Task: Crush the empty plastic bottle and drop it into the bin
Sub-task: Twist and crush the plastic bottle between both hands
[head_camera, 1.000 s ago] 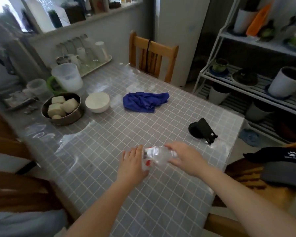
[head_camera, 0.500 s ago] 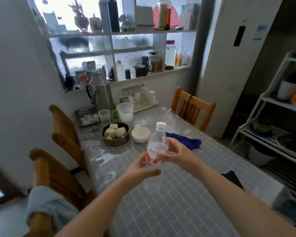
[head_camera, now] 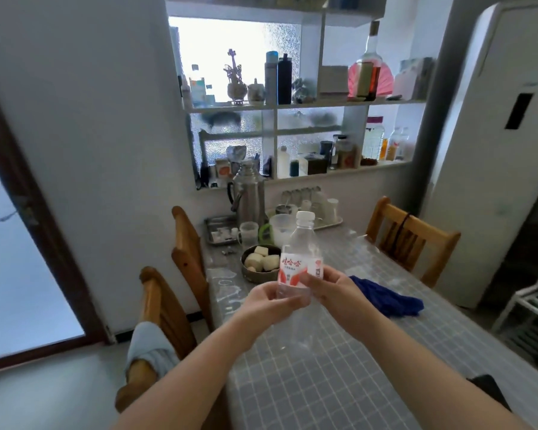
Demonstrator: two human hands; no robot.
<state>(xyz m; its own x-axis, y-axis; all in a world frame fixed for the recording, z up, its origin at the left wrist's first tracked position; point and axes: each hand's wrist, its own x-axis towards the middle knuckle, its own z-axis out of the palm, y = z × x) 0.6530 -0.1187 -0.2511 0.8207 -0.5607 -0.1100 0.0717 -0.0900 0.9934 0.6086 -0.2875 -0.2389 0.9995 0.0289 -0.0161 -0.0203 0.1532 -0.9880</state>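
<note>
Clear plastic bottle [head_camera: 299, 259] upright above the tiled table [head_camera: 339, 367], white cap on top, red-and-white label facing the camera, body not yet flattened. Left hand [head_camera: 267, 301] clamped around the lower body, fingers wrapped over the clear plastic. Right hand [head_camera: 333, 290] closed on the label's right edge, thumb pressed to the front. Beyond the left hand, a metal bowl [head_camera: 258, 268] of pale chunks; just right of the right hand, a blue cloth [head_camera: 389, 301].

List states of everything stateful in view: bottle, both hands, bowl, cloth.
plastic bottle: upright, capped, empty, not yet crushed
left hand: gripping bottle's lower body
right hand: gripping bottle at label
metal bowl: on table, holds pale chunks
blue cloth: crumpled on table
</note>
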